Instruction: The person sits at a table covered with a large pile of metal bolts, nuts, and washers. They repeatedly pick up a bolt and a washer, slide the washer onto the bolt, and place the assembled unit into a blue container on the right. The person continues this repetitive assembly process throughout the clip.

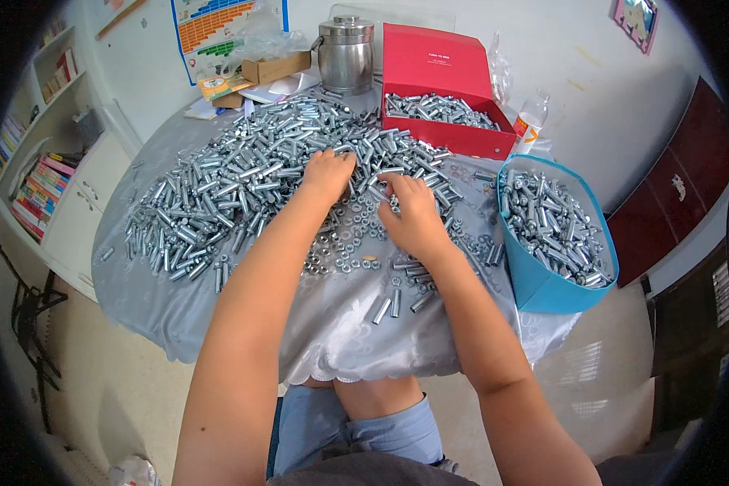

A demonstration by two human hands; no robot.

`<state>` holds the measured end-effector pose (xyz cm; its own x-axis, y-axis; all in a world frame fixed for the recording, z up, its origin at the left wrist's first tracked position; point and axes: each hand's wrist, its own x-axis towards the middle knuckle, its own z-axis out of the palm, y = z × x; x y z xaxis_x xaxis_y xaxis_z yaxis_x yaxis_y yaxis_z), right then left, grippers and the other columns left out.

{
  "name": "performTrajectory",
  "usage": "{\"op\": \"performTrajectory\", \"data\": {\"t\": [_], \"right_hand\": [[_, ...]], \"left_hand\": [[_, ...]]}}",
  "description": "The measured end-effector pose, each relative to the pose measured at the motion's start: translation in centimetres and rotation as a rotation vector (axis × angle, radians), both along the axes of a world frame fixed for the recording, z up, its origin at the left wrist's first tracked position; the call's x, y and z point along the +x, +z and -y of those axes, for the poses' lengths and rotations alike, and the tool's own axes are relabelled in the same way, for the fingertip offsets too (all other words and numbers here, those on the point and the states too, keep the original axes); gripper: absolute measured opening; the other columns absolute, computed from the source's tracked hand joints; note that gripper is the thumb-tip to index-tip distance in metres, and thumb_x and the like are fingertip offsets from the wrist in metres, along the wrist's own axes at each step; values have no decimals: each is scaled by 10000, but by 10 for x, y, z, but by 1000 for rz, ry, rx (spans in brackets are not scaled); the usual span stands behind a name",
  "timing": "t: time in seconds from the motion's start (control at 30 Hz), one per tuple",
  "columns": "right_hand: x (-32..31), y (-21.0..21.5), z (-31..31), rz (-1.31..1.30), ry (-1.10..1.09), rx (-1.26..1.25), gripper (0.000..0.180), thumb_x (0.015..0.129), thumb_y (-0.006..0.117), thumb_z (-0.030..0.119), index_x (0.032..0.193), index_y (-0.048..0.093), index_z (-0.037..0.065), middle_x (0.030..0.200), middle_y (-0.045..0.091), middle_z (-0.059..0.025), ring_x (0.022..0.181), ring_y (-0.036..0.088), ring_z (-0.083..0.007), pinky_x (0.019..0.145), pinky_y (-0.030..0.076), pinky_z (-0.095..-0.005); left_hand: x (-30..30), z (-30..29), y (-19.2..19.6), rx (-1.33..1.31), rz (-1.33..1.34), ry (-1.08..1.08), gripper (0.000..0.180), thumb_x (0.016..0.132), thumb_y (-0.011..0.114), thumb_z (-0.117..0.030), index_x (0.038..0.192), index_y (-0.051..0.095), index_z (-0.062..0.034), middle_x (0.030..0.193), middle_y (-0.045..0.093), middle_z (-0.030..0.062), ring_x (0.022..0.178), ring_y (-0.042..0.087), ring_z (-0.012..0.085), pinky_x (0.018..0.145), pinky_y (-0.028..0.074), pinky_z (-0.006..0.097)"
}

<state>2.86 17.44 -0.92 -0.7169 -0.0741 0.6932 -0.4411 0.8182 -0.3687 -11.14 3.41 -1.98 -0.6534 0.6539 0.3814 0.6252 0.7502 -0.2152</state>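
Observation:
A large heap of silver metal sleeves [243, 174] spreads over the table. My left hand [329, 174] reaches into the heap's near middle with its fingers curled; the fingertips and whatever they grip are hidden. My right hand [415, 215] is just to its right, thumb and fingers closed around a metal sleeve [377, 193]. Between and below the hands lie many small silver nuts [344, 249]. Several loose sleeves [395, 303] rest near the table's front, beside my right forearm.
A red box [470, 142] full of metal parts stands open at the back. To the right is a blue fabric bin [551, 279] heaped with sleeves, near a plastic bottle [531, 117]. A steel canister [347, 55] and cardboard box [275, 68] are behind the heap. A grey cloth [324, 324] covers the table.

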Motion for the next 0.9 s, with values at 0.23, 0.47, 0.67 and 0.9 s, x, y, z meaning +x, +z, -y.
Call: {"op": "performTrajectory", "data": {"t": [0.23,0.47,0.67,0.9], "right_hand": [[-1,0,-1,11,-1,-45,346,688,579,68,1033,552,48,836,555,-79,826,513,-262,784,384,-369],[-5,-3,-2,55,25,-37,319,706,548,42,1025,553,33,850,552,-105,842,516,-285,780,395,-378],[-10,-13,-8,34,-6,-169,325,800,470,-32,1119,501,16,919,510,-158,827,523,-278,745,436,-322],[-4,-9,15,390,272,-608,459,856,435,-33,1301,385,68,867,449,-18,811,493,-84,749,431,-232]], "left_hand": [[-1,5,3,-45,-105,-285,186,766,505,-124,941,567,-129,863,574,36,900,542,227,796,418,357],[30,15,5,31,-103,-185,141,737,544,-152,818,660,-161,806,580,22,893,530,196,795,410,336],[71,26,10,515,-86,-232,120,687,646,-156,794,682,-113,897,594,27,903,523,214,787,414,356],[94,38,9,1370,766,-303,343,795,655,-108,1114,561,-27,796,628,20,677,506,29,603,398,175]]}}
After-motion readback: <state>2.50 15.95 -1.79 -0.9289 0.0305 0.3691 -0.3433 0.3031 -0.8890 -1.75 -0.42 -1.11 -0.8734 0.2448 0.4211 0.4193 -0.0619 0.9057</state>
